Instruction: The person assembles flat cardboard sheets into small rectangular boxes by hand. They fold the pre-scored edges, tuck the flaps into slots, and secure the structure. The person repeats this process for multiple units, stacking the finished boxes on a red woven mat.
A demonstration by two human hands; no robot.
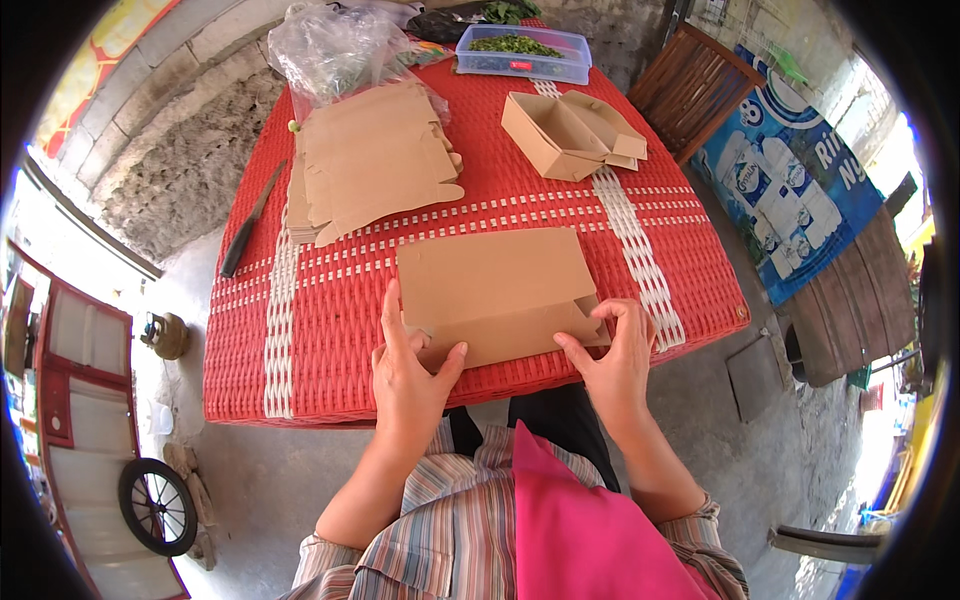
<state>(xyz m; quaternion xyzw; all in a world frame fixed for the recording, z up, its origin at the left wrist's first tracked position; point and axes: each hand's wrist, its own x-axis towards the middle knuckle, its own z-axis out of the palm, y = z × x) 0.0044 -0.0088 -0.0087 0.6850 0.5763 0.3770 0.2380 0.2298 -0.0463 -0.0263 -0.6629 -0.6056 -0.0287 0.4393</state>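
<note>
A flat brown cardboard box blank (495, 285) lies on the red woven table (330, 330) near its front edge. My left hand (408, 375) presses on the blank's lower left corner, fingers spread, thumb under the edge. At the lower right corner, my right hand (615, 360) pinches a folded flap between thumb and fingers. A stack of several unfolded blanks (375, 160) rests further back on the left. Folded open cardboard boxes (570, 130) stand at the back right.
A dark knife (250, 220) lies along the table's left edge. A clear plastic bag of greens (330, 45) and a clear tub with chopped greens (520, 52) sit at the far end. A wooden chair (695, 85) stands right of the table, a cart wheel (155, 505) at lower left.
</note>
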